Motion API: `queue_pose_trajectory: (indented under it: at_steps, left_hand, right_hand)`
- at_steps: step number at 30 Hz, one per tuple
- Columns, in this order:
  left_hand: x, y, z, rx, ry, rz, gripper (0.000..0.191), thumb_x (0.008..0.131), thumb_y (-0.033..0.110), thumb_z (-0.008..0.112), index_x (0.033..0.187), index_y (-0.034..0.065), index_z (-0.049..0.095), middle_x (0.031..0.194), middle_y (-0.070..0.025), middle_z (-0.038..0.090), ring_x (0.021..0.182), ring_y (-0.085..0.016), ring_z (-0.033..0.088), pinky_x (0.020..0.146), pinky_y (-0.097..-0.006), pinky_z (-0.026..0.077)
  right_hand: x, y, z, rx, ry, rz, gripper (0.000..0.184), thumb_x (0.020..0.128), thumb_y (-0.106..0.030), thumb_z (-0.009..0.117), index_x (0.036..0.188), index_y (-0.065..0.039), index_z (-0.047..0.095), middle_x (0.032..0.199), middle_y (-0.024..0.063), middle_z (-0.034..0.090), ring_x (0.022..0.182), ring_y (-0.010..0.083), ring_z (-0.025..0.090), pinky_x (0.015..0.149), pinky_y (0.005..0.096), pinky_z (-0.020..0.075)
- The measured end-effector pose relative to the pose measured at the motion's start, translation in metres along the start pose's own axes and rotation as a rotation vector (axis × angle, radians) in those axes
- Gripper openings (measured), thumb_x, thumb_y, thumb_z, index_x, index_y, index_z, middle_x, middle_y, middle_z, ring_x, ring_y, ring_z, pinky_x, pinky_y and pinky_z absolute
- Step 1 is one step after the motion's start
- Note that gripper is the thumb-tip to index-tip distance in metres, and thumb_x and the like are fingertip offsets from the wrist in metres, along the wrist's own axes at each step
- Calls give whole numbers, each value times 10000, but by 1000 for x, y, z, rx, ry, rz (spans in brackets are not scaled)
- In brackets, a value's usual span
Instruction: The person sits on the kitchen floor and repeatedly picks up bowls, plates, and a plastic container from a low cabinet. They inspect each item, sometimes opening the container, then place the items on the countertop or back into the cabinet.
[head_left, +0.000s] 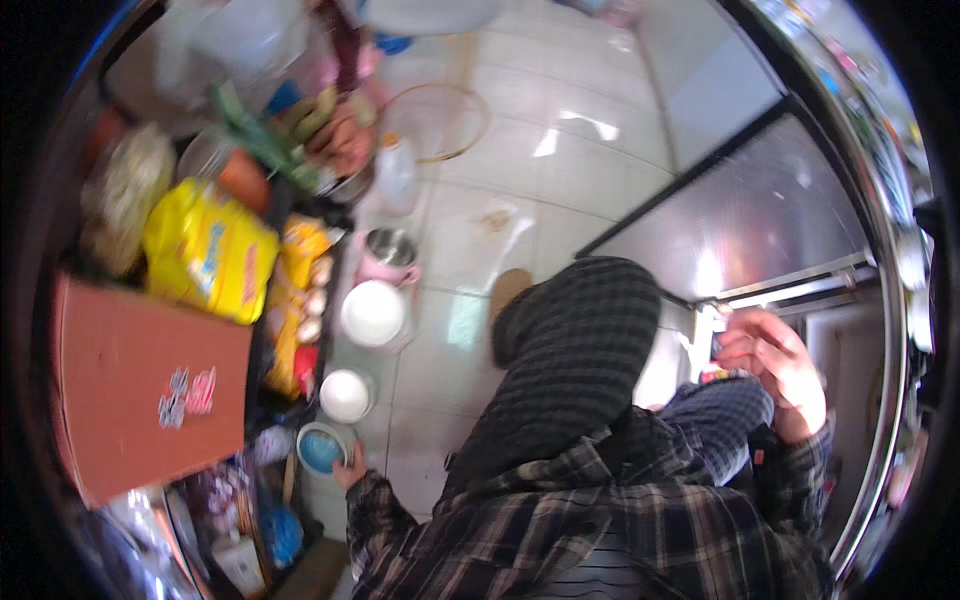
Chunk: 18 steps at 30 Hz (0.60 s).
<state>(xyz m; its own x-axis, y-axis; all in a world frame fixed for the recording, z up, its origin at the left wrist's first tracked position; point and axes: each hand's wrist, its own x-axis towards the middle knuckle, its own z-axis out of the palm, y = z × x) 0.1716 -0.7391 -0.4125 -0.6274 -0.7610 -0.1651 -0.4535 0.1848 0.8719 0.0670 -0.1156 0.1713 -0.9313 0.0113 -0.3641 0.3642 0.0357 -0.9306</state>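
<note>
My left hand (349, 469) is at the lower left, its fingers on the handle side of a white mug (346, 442) with a blue inside, at the edge of the row of vessels on the tiled floor. Beyond the mug stand a white cup (345, 396), a white bowl or lid (373, 313) and a pink metal-lined mug (389, 253). On the right, my right hand (771, 360) is raised above my knee by an opened glass-panelled door, fingers loosely curled, with no object seen in it.
To the left are a cardboard box (157, 390), a yellow package (214, 251) and eggs (315, 303). A plastic jug (395, 176) stands on the floor near a hoop-like ring (486, 135). The translucent door panel (742, 202) slants across the right.
</note>
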Motion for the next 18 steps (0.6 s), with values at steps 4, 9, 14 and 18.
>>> queue_pose_trajectory:
  at_steps: [4,9,14,18]
  left_hand:
    - [8,50,30,422,-56,34,541,694,386,824,897,-80,637,822,-208,668,737,-300,656,661,-436,511]
    - [3,172,115,395,-224,420,498,722,362,790,926,-63,632,838,-188,667,737,-278,649,654,-417,509]
    - [-25,273,168,366,-406,467,456,749,339,756,956,-47,628,854,-169,666,737,-256,641,648,-398,506]
    - [-47,330,180,372,-499,465,423,772,320,729,979,-34,624,867,-154,665,737,-238,635,643,-383,504]
  right_hand:
    - [-28,12,-24,124,192,97,380,935,-100,575,1281,31,490,1164,181,627,1067,260,624,931,338,495]
    - [-30,52,-69,53,119,-36,390,948,-290,605,1238,-35,554,1090,101,639,950,188,634,836,328,533]
    - [-58,76,-98,124,189,-3,377,960,-253,587,1256,-27,532,1095,87,624,1007,188,614,885,330,509]
    - [-84,104,-136,160,275,-48,365,965,-233,574,1257,-18,530,1097,90,625,1003,187,616,880,334,516]
